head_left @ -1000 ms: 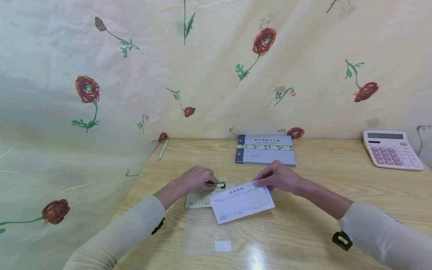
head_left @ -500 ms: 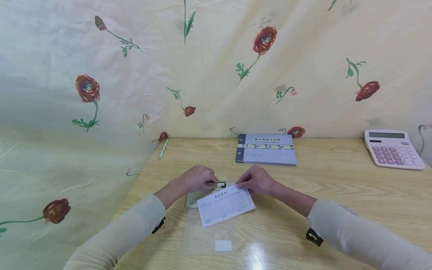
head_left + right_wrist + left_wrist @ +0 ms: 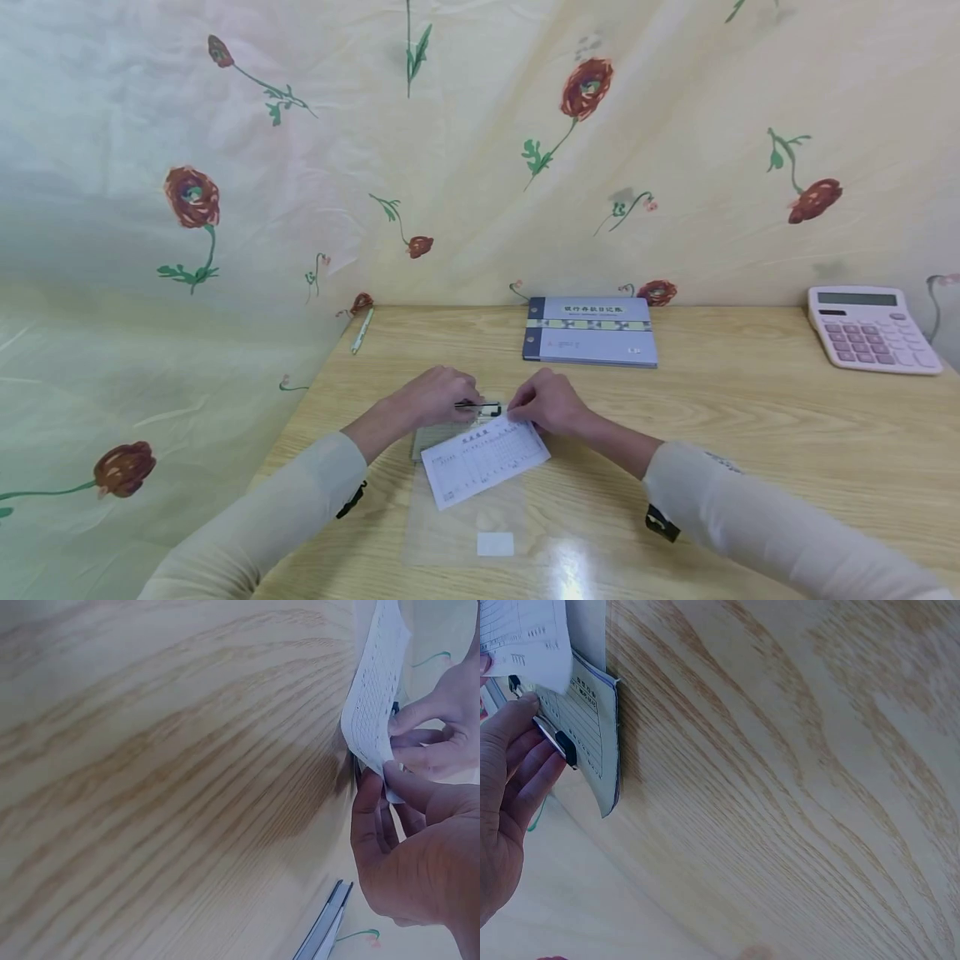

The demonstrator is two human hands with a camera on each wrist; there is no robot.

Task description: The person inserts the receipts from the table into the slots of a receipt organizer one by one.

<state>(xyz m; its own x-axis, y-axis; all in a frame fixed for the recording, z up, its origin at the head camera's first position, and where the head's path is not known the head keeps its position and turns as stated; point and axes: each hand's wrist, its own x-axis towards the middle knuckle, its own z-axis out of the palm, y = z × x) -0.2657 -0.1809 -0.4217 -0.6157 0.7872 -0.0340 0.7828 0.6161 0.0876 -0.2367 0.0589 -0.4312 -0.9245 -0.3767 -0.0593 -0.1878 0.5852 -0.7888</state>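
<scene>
My left hand (image 3: 441, 396) grips the metal clip (image 3: 491, 409) at the top of a clear clipboard (image 3: 442, 533). In the left wrist view its thumb presses one side of the clip and its fingers curl behind. A stack of printed forms (image 3: 592, 750) lies under the clip; its edge is bent. My right hand (image 3: 552, 403) pinches the upper right corner of a loose white printed form (image 3: 483, 462). This form is tilted over the clipboard and covers much of the stack. In the right wrist view the form (image 3: 375, 690) bows, its corner between thumb and fingers, close to my left hand.
A blue-grey account book (image 3: 590, 333) lies at the back of the wooden table (image 3: 712, 433). A pink calculator (image 3: 873, 331) is at the far right, and a pen (image 3: 362, 331) near the left edge. Floral cloth (image 3: 465, 150) hangs behind and to the left.
My right hand has moved left with the loose form, bringing it over the clipboard and close to the clip. My left hand has stayed on the clip.
</scene>
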